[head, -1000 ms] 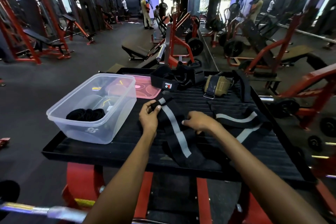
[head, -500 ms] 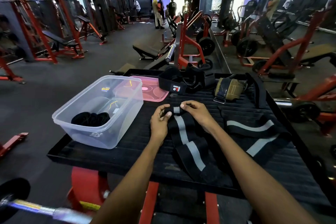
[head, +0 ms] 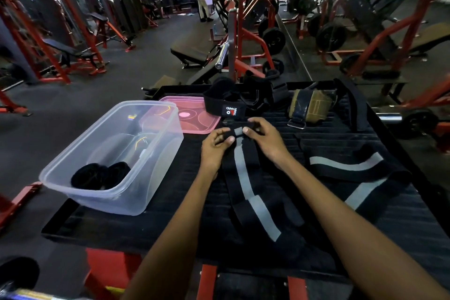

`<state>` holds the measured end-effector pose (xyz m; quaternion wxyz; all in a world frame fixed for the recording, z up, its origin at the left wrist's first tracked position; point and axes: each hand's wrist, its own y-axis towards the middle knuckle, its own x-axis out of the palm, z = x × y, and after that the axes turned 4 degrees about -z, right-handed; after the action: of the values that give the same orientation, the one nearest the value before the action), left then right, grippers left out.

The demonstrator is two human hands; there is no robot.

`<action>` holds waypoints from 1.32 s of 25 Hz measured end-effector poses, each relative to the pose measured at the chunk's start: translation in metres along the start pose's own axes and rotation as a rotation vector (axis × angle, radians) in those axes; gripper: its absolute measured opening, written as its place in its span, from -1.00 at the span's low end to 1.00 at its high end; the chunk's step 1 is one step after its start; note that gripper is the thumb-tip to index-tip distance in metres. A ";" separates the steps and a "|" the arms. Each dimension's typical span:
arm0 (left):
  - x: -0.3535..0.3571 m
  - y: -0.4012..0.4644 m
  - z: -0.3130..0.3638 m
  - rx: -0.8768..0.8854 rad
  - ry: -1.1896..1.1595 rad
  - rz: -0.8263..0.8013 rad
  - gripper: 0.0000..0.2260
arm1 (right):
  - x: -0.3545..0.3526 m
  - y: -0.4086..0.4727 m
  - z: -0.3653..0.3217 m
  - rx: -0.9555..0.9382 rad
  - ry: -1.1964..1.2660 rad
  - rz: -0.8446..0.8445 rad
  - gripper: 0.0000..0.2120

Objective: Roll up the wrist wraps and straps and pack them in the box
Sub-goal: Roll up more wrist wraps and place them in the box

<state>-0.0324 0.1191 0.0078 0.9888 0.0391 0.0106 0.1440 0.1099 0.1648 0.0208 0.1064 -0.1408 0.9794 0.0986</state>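
A long black wrap with a grey stripe (head: 246,185) lies lengthwise on the black ribbed platform (head: 151,224). My left hand (head: 215,146) and my right hand (head: 264,137) both pinch its far end, where a small fold is turned over. A second striped wrap (head: 350,168) lies loose to the right. To the left stands a clear plastic box (head: 114,153) holding two black rolled wraps (head: 99,175). Its pink lid (head: 192,117) lies behind it.
A black strap bundle with a white label (head: 231,105) and a tan padded strap with a metal ring (head: 309,107) rest at the platform's far edge. Red gym machines, benches and weight plates surround the platform. People stand far back.
My right hand has moved from the middle of the wrap up to its far end beside my left hand. Both hands have begun folding that end over.
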 end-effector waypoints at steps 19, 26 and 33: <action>0.003 0.008 -0.006 0.040 -0.110 -0.072 -0.77 | -0.015 -0.004 -0.006 0.003 0.094 -0.075 -0.88; 0.012 0.006 -0.009 0.075 -0.068 -0.083 -0.81 | -0.016 -0.006 -0.009 -0.074 0.074 -0.032 -0.78; 0.015 0.001 -0.003 0.119 -0.111 -0.064 -0.83 | -0.010 -0.010 -0.011 -0.133 -0.024 0.021 -0.78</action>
<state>-0.0181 0.1243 0.0045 0.9878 0.1054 -0.0347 0.1091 0.1206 0.1559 0.0322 0.1073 -0.1360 0.9707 0.1664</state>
